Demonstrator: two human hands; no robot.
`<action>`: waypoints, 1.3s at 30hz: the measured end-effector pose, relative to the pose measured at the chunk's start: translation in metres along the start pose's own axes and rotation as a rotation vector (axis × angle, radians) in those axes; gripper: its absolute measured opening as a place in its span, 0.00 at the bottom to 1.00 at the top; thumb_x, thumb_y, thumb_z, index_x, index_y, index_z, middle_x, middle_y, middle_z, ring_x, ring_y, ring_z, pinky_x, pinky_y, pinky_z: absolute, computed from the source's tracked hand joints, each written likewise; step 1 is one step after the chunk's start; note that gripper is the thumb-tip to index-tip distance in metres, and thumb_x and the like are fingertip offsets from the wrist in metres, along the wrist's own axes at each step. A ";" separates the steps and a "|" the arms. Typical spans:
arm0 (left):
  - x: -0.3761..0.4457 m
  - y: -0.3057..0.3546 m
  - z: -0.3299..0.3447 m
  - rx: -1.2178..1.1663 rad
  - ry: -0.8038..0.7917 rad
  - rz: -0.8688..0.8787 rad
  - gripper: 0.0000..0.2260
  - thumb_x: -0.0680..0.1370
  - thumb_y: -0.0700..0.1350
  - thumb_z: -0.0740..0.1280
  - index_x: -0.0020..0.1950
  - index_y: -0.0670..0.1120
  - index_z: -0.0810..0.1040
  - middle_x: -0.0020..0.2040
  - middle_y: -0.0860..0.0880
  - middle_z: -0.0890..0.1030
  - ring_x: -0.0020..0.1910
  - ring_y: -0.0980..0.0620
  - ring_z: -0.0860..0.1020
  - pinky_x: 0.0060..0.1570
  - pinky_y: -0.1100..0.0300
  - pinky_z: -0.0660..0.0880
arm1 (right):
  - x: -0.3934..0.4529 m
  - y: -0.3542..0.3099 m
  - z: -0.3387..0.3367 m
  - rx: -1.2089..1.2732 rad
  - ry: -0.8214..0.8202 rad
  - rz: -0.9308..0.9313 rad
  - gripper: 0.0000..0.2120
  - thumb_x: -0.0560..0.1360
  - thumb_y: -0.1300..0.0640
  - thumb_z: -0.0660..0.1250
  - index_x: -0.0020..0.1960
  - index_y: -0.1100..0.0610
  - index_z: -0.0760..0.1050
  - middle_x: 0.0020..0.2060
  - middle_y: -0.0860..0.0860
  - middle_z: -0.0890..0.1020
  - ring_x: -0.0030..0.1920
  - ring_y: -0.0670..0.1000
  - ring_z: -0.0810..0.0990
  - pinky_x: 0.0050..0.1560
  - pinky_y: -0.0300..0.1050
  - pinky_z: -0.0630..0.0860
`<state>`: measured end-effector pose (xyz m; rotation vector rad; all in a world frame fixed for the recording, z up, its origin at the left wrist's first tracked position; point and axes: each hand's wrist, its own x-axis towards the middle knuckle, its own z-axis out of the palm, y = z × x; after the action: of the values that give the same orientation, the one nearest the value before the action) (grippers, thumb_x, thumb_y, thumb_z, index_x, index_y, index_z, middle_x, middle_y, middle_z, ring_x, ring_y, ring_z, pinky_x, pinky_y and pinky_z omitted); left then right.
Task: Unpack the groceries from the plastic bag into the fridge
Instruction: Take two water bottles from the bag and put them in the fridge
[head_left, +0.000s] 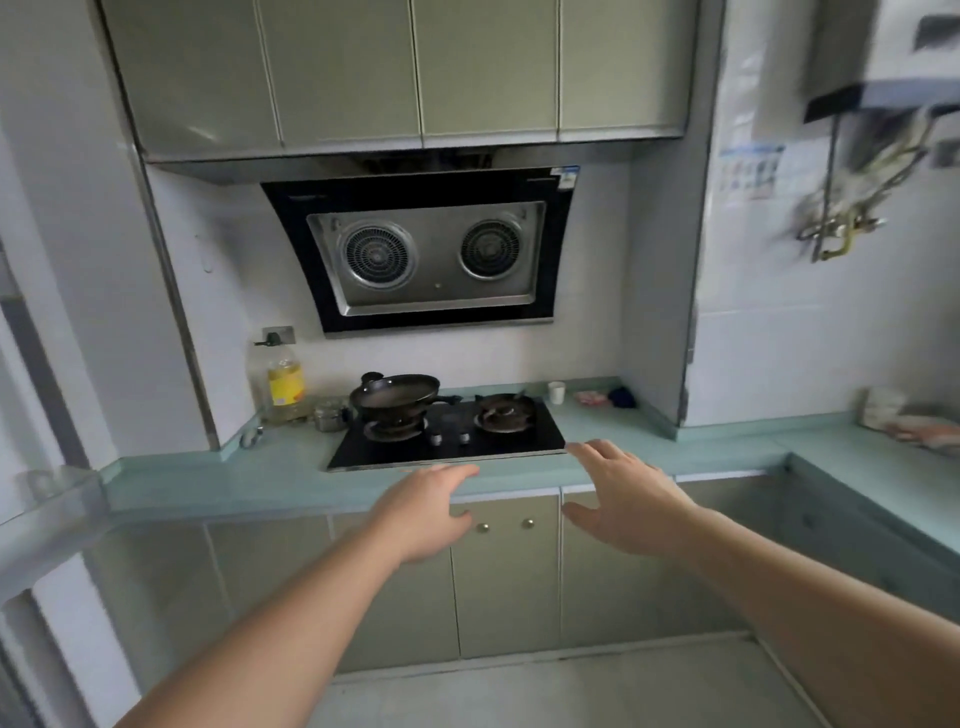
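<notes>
Both my arms reach forward at waist height in front of a kitchen counter. My left hand (428, 512) is empty, with its fingers relaxed and stretched toward the counter edge. My right hand (626, 499) is also empty, with the fingers spread and the palm turned inward. Neither hand touches anything. At the far left edge is a blurred door with a clear shelf (52, 499), possibly the fridge door. No plastic bag or groceries can be made out clearly; some blurred white and pink items (904, 418) lie on the counter at the right.
A light green counter (234, 483) runs along the wall and turns at the right. On it are a black gas hob (452, 434) with a pan (395, 395), an oil bottle (284, 384) and a small white cup (556, 392). Cupboard doors (506, 571) are below, a range hood (421, 249) above.
</notes>
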<state>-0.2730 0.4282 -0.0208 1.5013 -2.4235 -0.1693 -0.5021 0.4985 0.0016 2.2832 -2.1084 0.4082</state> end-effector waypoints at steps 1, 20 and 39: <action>0.007 0.004 0.004 -0.013 -0.005 0.046 0.26 0.75 0.52 0.65 0.73 0.57 0.66 0.71 0.54 0.71 0.68 0.53 0.70 0.63 0.56 0.70 | -0.005 0.004 0.000 -0.012 0.005 0.038 0.35 0.76 0.42 0.62 0.77 0.50 0.52 0.73 0.47 0.62 0.70 0.52 0.67 0.67 0.51 0.67; 0.037 0.189 0.068 -0.201 -0.135 0.656 0.24 0.75 0.55 0.65 0.71 0.56 0.68 0.70 0.55 0.69 0.67 0.52 0.70 0.62 0.57 0.69 | -0.188 0.099 -0.038 -0.092 0.174 0.752 0.32 0.74 0.40 0.64 0.73 0.51 0.61 0.68 0.50 0.67 0.64 0.54 0.72 0.61 0.52 0.73; 0.008 0.359 0.095 -0.186 -0.194 0.780 0.25 0.72 0.56 0.66 0.69 0.54 0.70 0.67 0.52 0.72 0.66 0.49 0.71 0.65 0.52 0.70 | -0.300 0.185 -0.065 -0.027 0.321 0.841 0.30 0.75 0.40 0.63 0.73 0.50 0.61 0.69 0.49 0.68 0.66 0.52 0.71 0.61 0.49 0.72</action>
<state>-0.6124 0.5785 -0.0215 0.4085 -2.8479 -0.3637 -0.7141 0.7867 -0.0253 1.0934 -2.7262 0.6724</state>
